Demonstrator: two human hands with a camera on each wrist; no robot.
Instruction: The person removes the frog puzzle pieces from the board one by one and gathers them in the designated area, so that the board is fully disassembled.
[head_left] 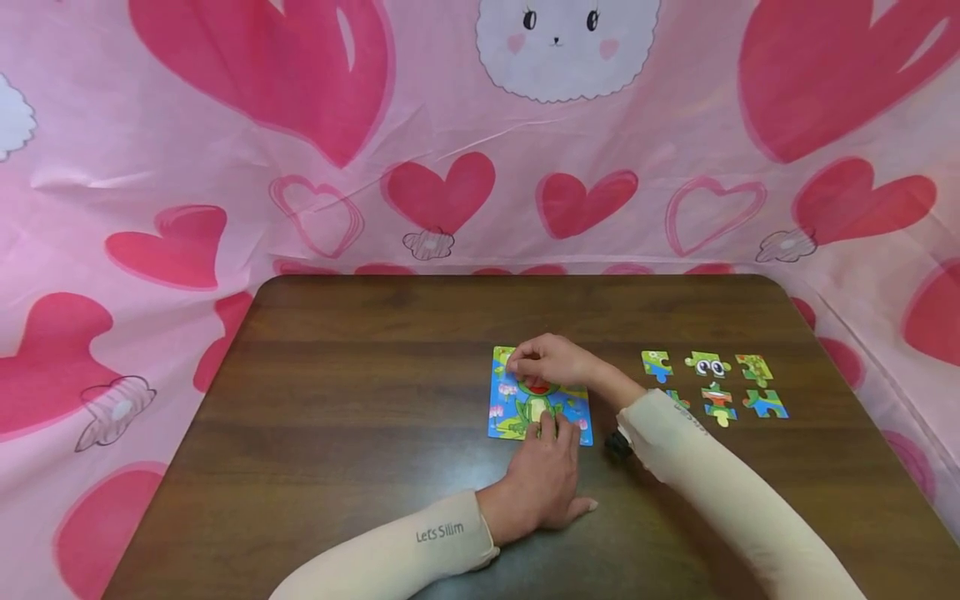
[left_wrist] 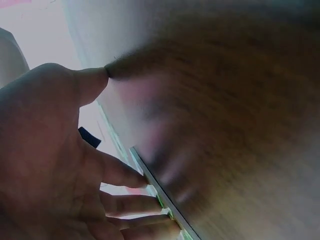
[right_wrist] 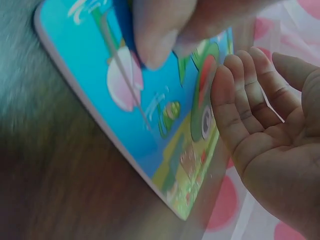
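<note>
Dark brown wood grain on the counter (head_left: 322, 433); red hearts over pink on the cloth (head_left: 510, 133); blue, green and pink on the frog puzzle (head_left: 537, 406); green and blue across the loose pieces (head_left: 708, 364); dark lettering on cream sleeves (head_left: 442, 542).

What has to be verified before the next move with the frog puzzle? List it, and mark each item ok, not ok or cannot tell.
1. Frog board lies picture side up: ok.
2. Left grip has fingers on the board at its near edge: ok.
3. Right grip leaves the board's picture uncovered: not ok; it covers part of the far side in the head view.
4. Right grip holds a piece: cannot tell; its fingertips are partly hidden.
5. Loose pieces lie picture side up: ok, for what shows of all six.
6. Every loose piece fully visible: not ok; the right sleeve partly hides the lower-left piece in the head view.
</note>
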